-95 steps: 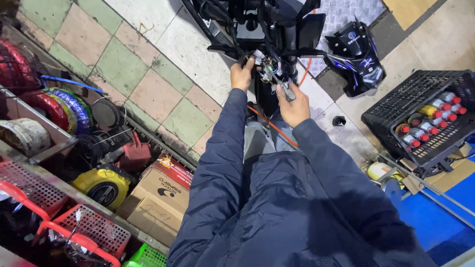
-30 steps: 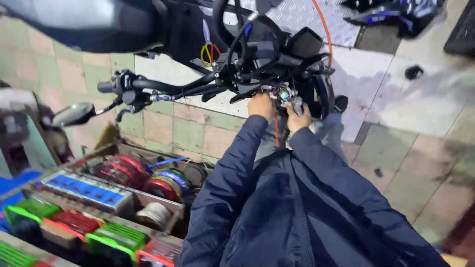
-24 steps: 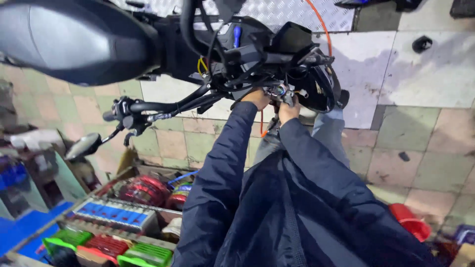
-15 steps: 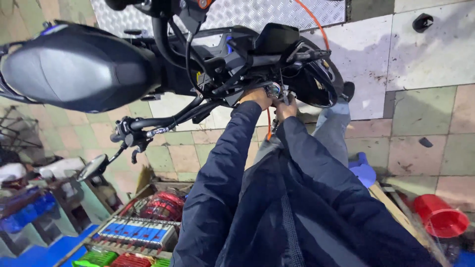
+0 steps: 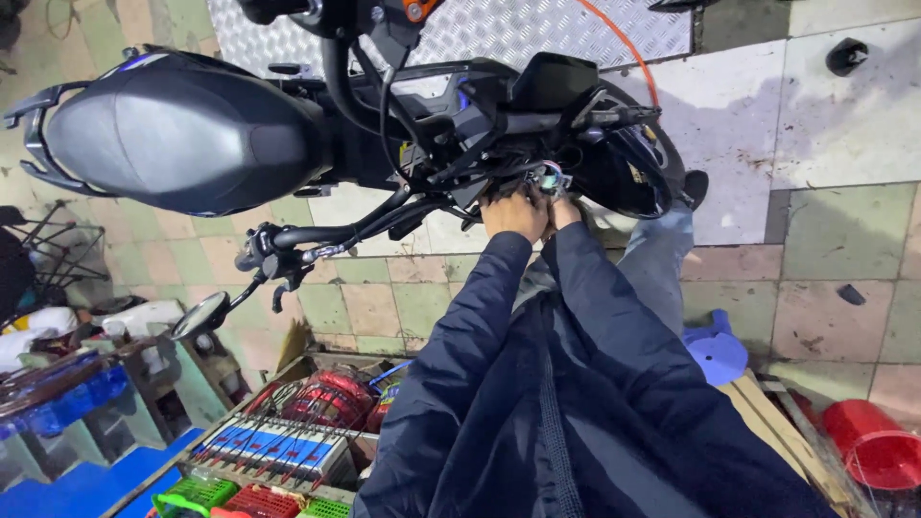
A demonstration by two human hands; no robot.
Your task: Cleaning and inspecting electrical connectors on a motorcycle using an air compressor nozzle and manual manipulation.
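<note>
Tiled floor (image 5: pixel 844 240) underneath. Both hands pressed together, fingers curled into wiring cluster (image 5: pixel 549 177) just ahead of knuckles; exact grip hidden. Left hand (image 5: pixel 515 213) nearer, right hand (image 5: pixel 564 209) beside it. Handlebar (image 5: pixel 336 232) stretching left; black seat (image 5: pixel 182 144) beyond.

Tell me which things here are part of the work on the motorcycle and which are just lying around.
In hand:
left hand
right hand
wiring connectors
motorcycle

Lying about:
red bucket
blue stool
coloured crates
red wire spool
</note>
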